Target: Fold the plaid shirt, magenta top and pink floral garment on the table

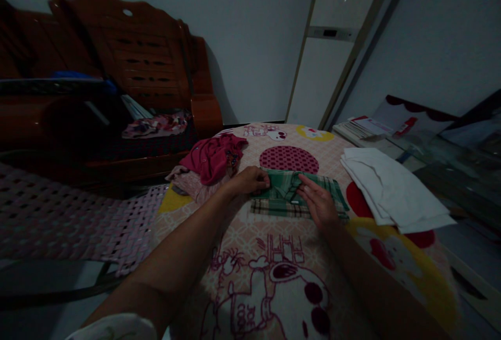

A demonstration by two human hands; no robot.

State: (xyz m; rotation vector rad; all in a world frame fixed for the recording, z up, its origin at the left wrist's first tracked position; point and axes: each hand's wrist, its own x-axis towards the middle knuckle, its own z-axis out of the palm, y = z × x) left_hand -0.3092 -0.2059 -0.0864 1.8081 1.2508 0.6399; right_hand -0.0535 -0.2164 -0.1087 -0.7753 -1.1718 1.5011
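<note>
A green plaid shirt lies folded into a flat rectangle on the cartoon-print cloth that covers the table, its collar facing up near the middle. My left hand is at the shirt's left end, fingers curled in a pinch on its edge. On the other side, my right hand rests against the shirt beside the collar, its fingers stretched out and no grip showing. Left of the shirt sits a crumpled heap with a dark pink garment on top. A stack of folded white cloth lies to the right.
Behind the table at left stands a carved wooden bench with a patterned cloth on its seat. A woven chair is close on my left. Papers and a glass-topped surface are at right; a tall white cabinet unit stands behind.
</note>
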